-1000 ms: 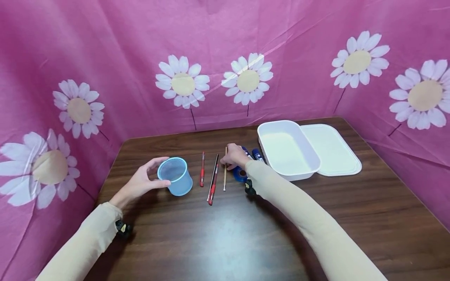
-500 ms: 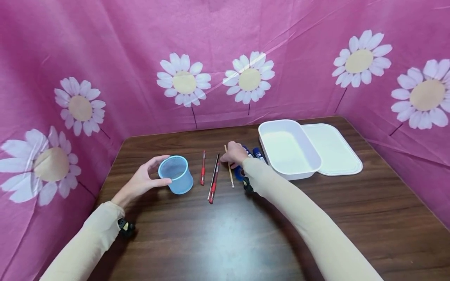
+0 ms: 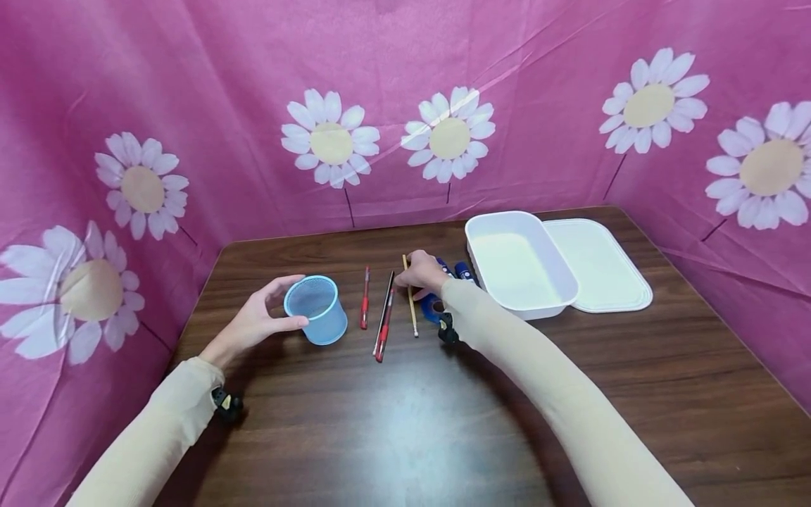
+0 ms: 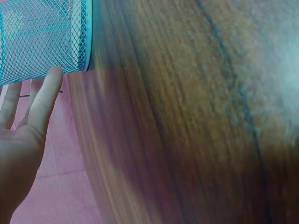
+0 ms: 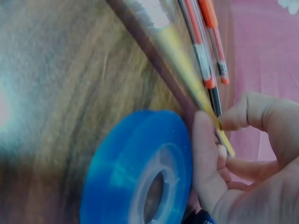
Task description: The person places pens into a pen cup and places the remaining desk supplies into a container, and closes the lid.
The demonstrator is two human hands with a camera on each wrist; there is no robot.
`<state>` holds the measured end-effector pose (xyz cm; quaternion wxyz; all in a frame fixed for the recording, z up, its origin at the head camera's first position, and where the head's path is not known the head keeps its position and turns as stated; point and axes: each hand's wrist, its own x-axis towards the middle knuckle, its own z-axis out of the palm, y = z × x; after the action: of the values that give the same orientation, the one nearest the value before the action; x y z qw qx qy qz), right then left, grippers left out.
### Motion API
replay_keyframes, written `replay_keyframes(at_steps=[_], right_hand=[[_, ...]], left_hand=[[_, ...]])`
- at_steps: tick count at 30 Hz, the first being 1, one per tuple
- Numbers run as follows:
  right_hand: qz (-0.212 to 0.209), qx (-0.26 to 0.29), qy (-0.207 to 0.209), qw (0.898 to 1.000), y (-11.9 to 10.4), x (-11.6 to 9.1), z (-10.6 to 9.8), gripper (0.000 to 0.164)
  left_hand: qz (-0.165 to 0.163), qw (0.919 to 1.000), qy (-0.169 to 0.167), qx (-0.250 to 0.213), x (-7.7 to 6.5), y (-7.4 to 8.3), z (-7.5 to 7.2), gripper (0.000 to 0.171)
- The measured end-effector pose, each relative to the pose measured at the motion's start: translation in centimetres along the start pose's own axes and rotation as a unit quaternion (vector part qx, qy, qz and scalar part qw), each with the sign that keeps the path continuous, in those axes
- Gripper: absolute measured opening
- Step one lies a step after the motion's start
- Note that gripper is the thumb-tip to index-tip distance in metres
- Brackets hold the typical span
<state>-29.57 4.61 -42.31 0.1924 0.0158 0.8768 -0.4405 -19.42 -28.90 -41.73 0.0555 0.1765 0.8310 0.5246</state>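
My left hand [image 3: 258, 320] holds a light blue mesh pen cup [image 3: 326, 322] upright on the table, thumb at its near side and fingers behind it. In the left wrist view, the thumb tip rests against the mesh of the cup [image 4: 44, 39]. My right hand [image 3: 423, 273] pinches a yellow pencil [image 3: 412, 303] between thumb and fingers; its ferrule end points toward me. A roll of blue tape [image 5: 126, 163] lies right beside these fingers. Left of the pencil are a red pen [image 3: 365, 299], another red pen [image 3: 384, 331] and a dark, thin pencil-like stick [image 3: 388, 289].
Two blue glue sticks [image 3: 464, 272] lie behind my right wrist, close to a white plastic box [image 3: 557, 310]. Its flat white lid [image 3: 608, 271] lies to the right. A pink flowered cloth [image 3: 393, 56] hangs round the back and sides of the wooden table [image 3: 329, 422].
The pencil has turned in my right hand, its ferrule end swinging rightward and its far end rising a little. My left hand and the cup have stayed in place.
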Motion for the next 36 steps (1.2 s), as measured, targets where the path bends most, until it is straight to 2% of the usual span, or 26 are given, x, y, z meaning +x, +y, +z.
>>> replay_keyframes(at_steps=[4,7,15,21,28,36], right_hand=[[-0.030,0.018,-0.014,0.999,-0.1,-0.3,0.0,0.023],[-0.044,0.048,-0.016,0.998,-0.3,-0.4,0.0,0.033],[-0.037,0.137,-0.066,0.988,-0.7,-1.0,-0.3,0.054],[-0.035,0.177,-0.122,0.976,-1.5,-1.7,-1.0,0.058],[-0.020,0.179,-0.167,0.969,-2.1,-1.9,-2.1,0.050],[-0.016,0.163,-0.211,0.964,-2.6,-2.2,-3.2,0.044]], left_hand=[[-0.007,1.0000,0.000,0.001,-0.2,0.3,-0.3,0.075],[-0.013,0.9999,0.002,0.006,-0.3,0.4,-0.5,0.075],[-0.016,0.9998,0.003,0.010,-0.7,0.2,-0.4,0.075],[-0.017,0.9999,0.002,0.003,-0.5,0.1,-0.3,0.075],[-0.002,1.0000,0.000,-0.001,-0.2,-0.1,-0.2,0.074],[-0.002,0.9999,-0.002,-0.011,0.1,0.0,-0.1,0.074]])
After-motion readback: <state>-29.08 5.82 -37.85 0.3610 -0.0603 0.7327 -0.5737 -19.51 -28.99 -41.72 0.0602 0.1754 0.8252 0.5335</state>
